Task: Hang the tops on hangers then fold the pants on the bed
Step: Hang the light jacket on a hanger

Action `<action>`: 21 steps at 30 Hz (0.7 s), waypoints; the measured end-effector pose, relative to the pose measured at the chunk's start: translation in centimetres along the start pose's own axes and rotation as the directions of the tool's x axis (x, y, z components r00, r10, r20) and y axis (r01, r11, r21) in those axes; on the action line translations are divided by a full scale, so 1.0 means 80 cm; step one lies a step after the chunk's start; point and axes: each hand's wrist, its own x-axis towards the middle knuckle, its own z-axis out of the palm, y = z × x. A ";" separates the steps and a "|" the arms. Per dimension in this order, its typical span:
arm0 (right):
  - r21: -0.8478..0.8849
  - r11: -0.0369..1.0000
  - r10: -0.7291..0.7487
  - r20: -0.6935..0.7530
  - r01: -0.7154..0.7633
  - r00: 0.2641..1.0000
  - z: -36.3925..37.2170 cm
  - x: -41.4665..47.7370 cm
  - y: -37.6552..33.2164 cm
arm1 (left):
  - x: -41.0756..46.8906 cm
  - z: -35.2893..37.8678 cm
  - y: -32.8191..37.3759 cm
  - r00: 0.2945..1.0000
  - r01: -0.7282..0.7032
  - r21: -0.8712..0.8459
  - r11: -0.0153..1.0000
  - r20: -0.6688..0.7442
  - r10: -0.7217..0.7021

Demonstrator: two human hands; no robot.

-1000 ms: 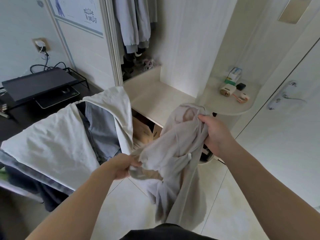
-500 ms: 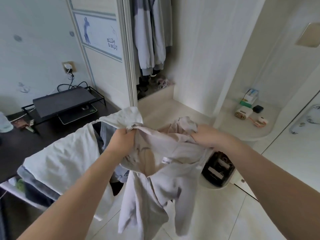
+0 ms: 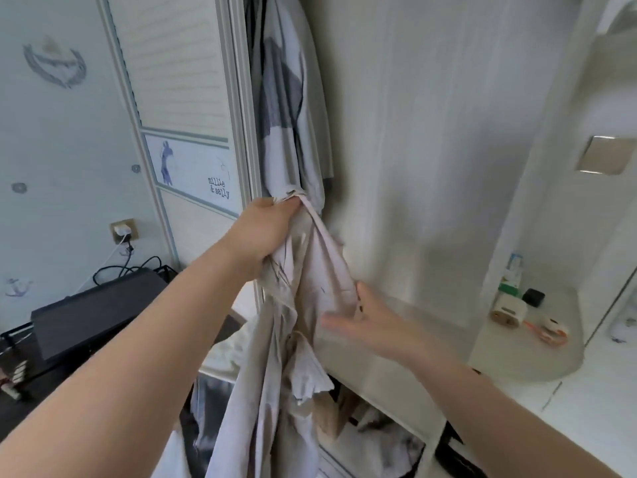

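A pale beige garment hangs in long folds in front of the open wardrobe. My left hand grips its bunched top edge and holds it up at the wardrobe opening. My right hand is flat with fingers straight beside the hanging cloth, its fingertips against the fabric. Grey and white tops hang inside the wardrobe just above my left hand. No hanger shows.
The wardrobe's sliding door stands at the left. A black desk with a dark monitor stand and cables is lower left. A rounded shelf with small boxes is at the right. Boxes and clothes fill the lower wardrobe compartment.
My left hand has lifted the garment up to the wardrobe opening. My right hand has let go of the cloth and now lies flat beside it. The view has tilted upward.
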 end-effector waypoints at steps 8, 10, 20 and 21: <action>0.148 0.987 0.089 -0.185 -0.062 0.979 -0.022 0.123 -0.040 | 0.155 -0.016 0.069 0.972 0.058 -0.224 0.973 0.236 -0.004; 0.163 0.987 0.060 -0.339 -0.004 0.939 -0.062 0.148 -0.068 | 0.197 -0.023 0.081 0.977 0.025 -0.216 0.976 0.214 0.022; -0.131 0.990 -0.135 -0.693 0.061 0.708 -0.253 0.219 -0.287 | 0.353 -0.042 0.153 0.754 -0.432 0.166 0.886 0.606 0.253; -0.170 0.984 -0.155 -0.705 0.046 0.692 -0.267 0.223 -0.306 | 0.365 -0.043 0.162 0.708 -0.508 0.227 0.831 0.660 0.252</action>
